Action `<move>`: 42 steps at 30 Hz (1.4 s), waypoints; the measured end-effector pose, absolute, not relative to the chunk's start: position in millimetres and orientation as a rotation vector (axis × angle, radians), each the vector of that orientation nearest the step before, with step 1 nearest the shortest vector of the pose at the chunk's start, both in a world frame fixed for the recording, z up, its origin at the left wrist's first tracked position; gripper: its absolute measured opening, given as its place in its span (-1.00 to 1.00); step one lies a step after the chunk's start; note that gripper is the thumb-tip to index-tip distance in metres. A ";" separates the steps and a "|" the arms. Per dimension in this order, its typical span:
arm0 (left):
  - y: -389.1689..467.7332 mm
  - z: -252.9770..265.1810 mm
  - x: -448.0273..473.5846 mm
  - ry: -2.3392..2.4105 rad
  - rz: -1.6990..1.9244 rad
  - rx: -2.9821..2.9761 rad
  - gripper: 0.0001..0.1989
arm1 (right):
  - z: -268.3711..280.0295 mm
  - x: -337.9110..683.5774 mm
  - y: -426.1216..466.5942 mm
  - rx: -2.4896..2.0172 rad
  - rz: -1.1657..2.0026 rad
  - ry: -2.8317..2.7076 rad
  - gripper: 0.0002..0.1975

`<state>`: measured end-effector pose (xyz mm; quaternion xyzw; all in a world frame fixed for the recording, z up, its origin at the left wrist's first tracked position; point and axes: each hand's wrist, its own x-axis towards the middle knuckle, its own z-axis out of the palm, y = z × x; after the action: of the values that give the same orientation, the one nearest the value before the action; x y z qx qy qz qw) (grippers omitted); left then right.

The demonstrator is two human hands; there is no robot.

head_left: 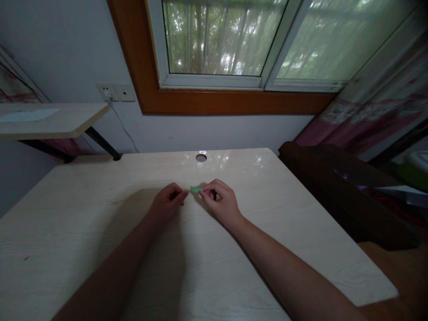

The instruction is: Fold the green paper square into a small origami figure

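Both my hands are held close together over the pale wooden table point(267, 232). Between thumb and fingertips, my right hand point(222, 196) pinches a small flat green strip point(195, 189), whose free end points left. A trace of pink or purple shows at those fingertips, too small to make out. My left hand point(169, 200) is closed in a pinch just left of the strip's free end, with a small gap between. Whether anything thin sits in the left fingertips cannot be seen.
A round cable hole point(201, 158) lies near the table's back edge. At left, a raised shelf point(76, 120) stands on black legs, below a wall socket point(115, 92) with a white cord. A dark wooden piece of furniture point(334, 191) stands right of the table.
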<state>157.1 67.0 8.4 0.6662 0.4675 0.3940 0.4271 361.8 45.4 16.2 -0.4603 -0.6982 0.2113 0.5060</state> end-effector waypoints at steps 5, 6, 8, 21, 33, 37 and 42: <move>61.6 16.9 157.0 0.995 0.903 1.743 -0.66 | 13.9 361.4 42.7 -1.069 0.411 -1.796 -0.91; 61.5 17.7 156.8 0.974 0.904 1.746 -0.65 | 13.6 360.8 41.9 -1.052 0.404 -1.831 -0.90; 61.8 18.3 156.1 0.955 0.906 1.753 -0.64 | 13.5 360.1 40.6 -1.015 0.384 -1.896 -0.89; 64.4 10.5 154.0 0.964 0.889 1.684 -0.79 | 16.1 361.1 41.8 -0.845 0.128 -2.045 -0.89; 65.9 4.8 153.1 1.001 0.964 1.638 -0.82 | 15.6 360.0 42.3 -0.840 0.280 -1.975 -0.88; 65.4 8.0 154.0 1.010 0.969 1.640 -0.81 | 17.9 360.3 42.4 -0.852 0.373 -1.930 -0.83; 64.8 10.9 154.6 1.035 0.953 1.625 -0.83 | 16.9 361.4 44.5 -0.885 0.422 -1.873 -0.78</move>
<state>154.6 64.8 10.9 0.6650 0.4236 0.3900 0.4757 361.4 44.5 16.9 -0.3645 -0.7717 0.1737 0.4914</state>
